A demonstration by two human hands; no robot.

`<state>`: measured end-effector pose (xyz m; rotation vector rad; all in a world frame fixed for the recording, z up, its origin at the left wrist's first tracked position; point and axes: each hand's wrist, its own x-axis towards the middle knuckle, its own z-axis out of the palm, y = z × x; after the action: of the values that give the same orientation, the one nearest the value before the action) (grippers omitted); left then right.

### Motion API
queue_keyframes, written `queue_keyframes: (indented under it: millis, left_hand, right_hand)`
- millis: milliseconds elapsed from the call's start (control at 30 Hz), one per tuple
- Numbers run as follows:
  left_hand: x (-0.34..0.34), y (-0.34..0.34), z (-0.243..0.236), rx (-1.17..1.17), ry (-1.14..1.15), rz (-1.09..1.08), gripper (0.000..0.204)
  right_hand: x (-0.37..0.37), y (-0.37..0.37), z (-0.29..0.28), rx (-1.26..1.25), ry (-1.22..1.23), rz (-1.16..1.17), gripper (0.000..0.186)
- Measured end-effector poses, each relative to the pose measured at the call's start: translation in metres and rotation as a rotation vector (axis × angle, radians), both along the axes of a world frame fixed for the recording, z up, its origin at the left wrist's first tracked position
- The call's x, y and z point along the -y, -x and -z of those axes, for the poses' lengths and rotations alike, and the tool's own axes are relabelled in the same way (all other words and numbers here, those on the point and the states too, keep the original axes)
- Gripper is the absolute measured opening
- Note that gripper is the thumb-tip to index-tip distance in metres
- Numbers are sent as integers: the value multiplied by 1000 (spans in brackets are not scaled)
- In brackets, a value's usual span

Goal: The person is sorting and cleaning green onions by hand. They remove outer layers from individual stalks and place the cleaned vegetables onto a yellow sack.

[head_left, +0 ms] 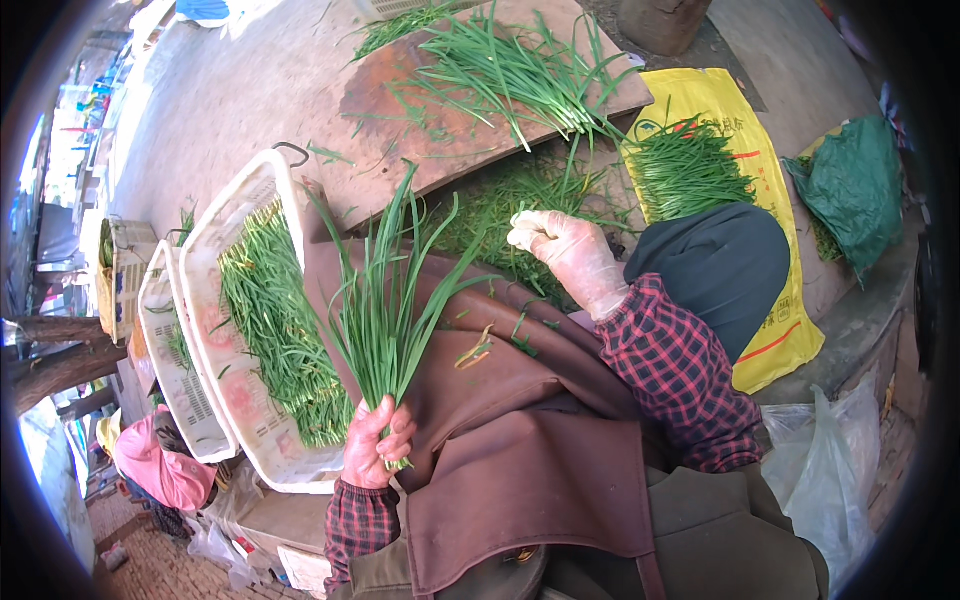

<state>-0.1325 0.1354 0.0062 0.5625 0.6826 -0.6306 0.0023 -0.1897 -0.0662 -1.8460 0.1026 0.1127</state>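
My left hand (376, 445) is wrapped round the lower ends of a bunch of garlic chives (385, 310), whose long green leaves fan upward over my lap. Thumb and fingers press together on my right hand (575, 262), which wears a thin translucent glove and hovers to the right of the bunch. Whatever it may pinch is too small to make out. Under both hands spreads a brown apron (530, 490) with a few leaf scraps (475, 350) on it. Ahead, more loose chives (530, 75) lie on a wooden board (385, 165).
At left, a white plastic basket (188, 300) holds many chives, with another white crate (160, 340) beside it. A yellow sack (780, 345) at right bears a pile of chives (690, 170). Green trimmings (500, 235) litter the ground below the board. Clear plastic bags (820, 470) lie lower right.
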Motion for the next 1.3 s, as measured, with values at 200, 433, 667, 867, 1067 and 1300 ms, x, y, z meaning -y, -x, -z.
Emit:
queue_keyframes:
  millis: [200,433,667,867,1067,1300]
  left_hand:
    - [-4,3,0,-19,-26,14,17]
    - [-5,3,-2,-22,-49,51,19]
    - [7,-4,-8,5,-134,143,19]
    - [12,-18,-23,132,-390,204,20]
    - [-4,-63,-42,354,-721,-27,9]
    - [27,-133,-29,440,-307,-288,28]
  right_hand:
    - [0,-12,0,485,473,-209,52]
    - [-24,-12,-20,661,941,-377,29]
    - [-21,9,-12,596,604,-229,11]
    - [-14,8,-16,135,-102,-172,14]
    - [9,-29,18,-321,-170,51,35]
    - [18,-120,97,-429,578,237,57]
